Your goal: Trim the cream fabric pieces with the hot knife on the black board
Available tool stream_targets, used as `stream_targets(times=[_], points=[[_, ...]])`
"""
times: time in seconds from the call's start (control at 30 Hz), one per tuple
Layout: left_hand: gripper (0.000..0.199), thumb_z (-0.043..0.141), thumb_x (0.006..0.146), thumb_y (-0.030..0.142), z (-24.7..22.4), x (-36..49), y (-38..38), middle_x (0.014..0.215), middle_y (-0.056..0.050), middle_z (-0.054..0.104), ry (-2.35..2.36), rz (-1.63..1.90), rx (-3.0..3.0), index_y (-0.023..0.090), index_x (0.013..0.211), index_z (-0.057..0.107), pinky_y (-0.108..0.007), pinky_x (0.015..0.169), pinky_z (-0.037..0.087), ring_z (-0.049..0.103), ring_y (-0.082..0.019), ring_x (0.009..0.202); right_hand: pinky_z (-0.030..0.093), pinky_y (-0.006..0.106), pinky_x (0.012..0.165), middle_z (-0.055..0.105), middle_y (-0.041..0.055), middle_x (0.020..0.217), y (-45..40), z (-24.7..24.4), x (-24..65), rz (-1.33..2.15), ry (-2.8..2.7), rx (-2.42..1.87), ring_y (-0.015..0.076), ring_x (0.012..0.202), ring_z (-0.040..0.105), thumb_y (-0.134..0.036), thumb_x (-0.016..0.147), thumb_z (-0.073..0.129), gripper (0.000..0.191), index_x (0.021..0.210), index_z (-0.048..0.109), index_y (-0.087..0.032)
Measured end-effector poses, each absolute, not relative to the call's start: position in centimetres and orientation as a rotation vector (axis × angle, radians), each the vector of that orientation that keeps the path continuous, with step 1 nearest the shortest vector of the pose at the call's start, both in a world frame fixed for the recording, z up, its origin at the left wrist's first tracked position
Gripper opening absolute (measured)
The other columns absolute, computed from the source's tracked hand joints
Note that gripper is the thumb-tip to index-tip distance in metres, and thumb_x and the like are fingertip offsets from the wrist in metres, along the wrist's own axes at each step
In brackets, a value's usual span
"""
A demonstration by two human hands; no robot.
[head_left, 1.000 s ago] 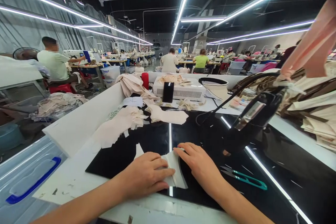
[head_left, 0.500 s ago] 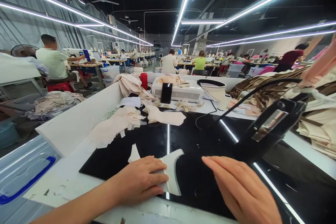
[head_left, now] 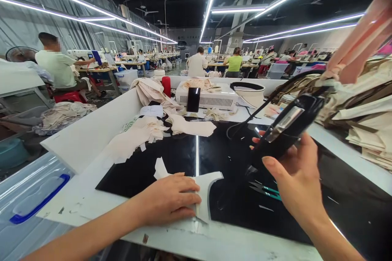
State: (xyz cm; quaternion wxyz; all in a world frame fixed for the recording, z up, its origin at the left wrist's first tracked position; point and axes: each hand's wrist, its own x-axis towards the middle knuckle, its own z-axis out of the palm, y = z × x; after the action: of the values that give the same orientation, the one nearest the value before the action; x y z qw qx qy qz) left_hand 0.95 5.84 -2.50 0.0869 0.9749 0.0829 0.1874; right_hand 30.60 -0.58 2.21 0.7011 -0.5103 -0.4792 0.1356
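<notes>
My left hand [head_left: 174,197] lies flat on a pale fabric piece [head_left: 206,181], fingers stretched out and pressing it against the glossy black board [head_left: 232,159]. A narrow folded or seamed strip shows by the fingertips; part of the piece is hidden under the hand. On the right, my right hand [head_left: 298,179] is wrapped round a black corded hand tool [head_left: 280,130], thumb in front and fingertips showing behind it. The tool hangs tilted from a pink cloth strip [head_left: 352,49]. Below it lie thread snips [head_left: 265,191] with teal handles.
Stacked cream fabric pieces [head_left: 137,134] lie at the board's left edge. Behind stand a phone [head_left: 193,100], a white vented box [head_left: 211,100] and a red thread cone [head_left: 165,86]. Fabric bundles [head_left: 370,130] fill the right side. Co-workers sit at sewing tables beyond.
My right hand has moved up and closed round the hanging tool, which has shifted left. The snips have come into view. My left hand stays on the fabric piece.
</notes>
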Motion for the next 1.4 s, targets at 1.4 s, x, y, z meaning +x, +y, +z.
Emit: stream_targets(times=[1.4], points=[[0.009, 0.069, 0.099, 0.027, -3.4, 5.8, 5.9, 0.103, -0.004, 0.075, 0.358, 0.692, 2.775, 0.018, 0.098, 0.071, -0.031, 0.09, 0.053, 0.069, -0.019, 0.095, 0.056, 0.031, 0.054, 0.061, -0.0015, 0.085, -1.2, 2.0, 21.9, 0.601, -0.952, -0.753, 0.0165, 0.066, 0.061, -0.04, 0.087, 0.079, 0.041, 0.121, 0.058, -0.03]])
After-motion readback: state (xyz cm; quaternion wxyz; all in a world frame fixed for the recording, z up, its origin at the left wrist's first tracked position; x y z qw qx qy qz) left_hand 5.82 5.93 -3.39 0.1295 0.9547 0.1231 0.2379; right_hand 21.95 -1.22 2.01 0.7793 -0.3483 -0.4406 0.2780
